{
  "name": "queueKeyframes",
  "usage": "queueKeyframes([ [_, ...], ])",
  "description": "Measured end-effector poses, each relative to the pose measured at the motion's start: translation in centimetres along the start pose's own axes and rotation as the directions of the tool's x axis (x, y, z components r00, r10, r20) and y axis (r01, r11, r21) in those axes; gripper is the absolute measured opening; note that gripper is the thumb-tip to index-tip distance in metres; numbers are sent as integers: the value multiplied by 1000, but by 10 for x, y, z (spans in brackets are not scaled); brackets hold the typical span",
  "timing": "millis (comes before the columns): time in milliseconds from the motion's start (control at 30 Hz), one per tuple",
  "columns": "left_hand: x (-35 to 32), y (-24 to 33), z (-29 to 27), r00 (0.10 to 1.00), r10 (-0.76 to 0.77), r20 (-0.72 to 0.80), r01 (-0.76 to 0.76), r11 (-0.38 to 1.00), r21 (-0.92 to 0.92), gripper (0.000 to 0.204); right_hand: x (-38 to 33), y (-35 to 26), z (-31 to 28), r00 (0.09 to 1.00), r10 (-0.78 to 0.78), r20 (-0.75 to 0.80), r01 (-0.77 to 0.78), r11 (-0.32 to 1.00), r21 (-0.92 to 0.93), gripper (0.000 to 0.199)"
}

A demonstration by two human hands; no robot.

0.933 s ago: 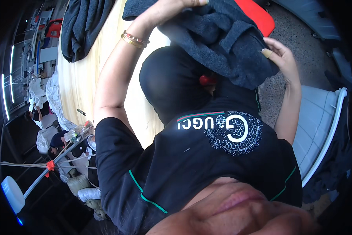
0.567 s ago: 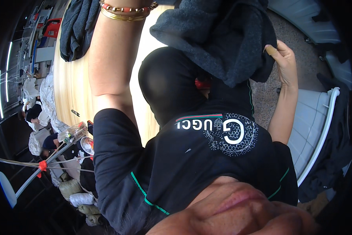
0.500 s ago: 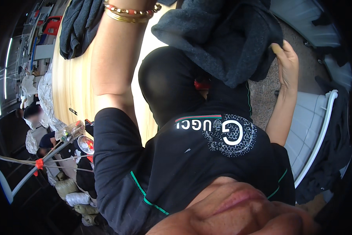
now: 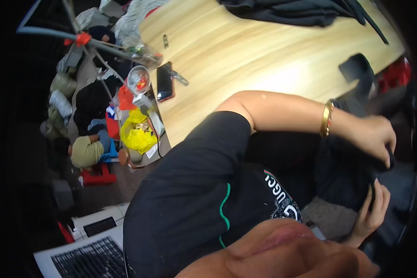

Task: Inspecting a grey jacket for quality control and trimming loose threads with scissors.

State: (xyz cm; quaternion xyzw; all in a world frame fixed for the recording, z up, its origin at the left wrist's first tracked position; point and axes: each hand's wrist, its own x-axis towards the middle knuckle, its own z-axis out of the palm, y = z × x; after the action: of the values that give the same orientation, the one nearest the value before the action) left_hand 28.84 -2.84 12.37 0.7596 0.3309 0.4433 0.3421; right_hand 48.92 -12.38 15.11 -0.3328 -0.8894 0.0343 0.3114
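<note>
Head view, with its middle as the hub of our clock, puts both our hands toward three to four o'clock, at a dark, soft-looking fabric garment [image 4: 340, 171]. Our left hand [image 4: 375, 136], with gold-coloured bangles [image 4: 327, 119] at the wrist, has its fingers curled together and clamped on a bunched edge of that garment. From this grip the cloth drops away toward seven and eight o'clock, so most of it hangs below and to the left of the knuckles. Our right hand [image 4: 378, 206] sits at six o'clock from the left one, near it, with fingers bent; the main spread of cloth lies at about ten to eleven o'clock from it. We cannot tell whether those fingers pinch the fabric or only rest by it.

Toward twelve o'clock stretches a pale wood-grain table [image 4: 245, 55], bearing a dark crumpled cloth [image 4: 282, 11] at its far side. A black rectangular phone [image 4: 165, 81] lies on it toward eleven, and a bright yellow plastic bag [image 4: 139, 134] is at nine.
</note>
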Motion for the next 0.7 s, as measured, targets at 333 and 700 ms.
queueKeyframes([
  [333, -6, -15, 13, 939, -100, 328, 186, 952, -242, 36, 8, 11, 11, 998, -61, 16, 62, 998, -22, 25],
  [700, -14, -15, 12, 959, 2, 284, 25, 996, -91, 51, -10, 32, 33, 990, 47, -136, -51, 998, -26, 24],
])
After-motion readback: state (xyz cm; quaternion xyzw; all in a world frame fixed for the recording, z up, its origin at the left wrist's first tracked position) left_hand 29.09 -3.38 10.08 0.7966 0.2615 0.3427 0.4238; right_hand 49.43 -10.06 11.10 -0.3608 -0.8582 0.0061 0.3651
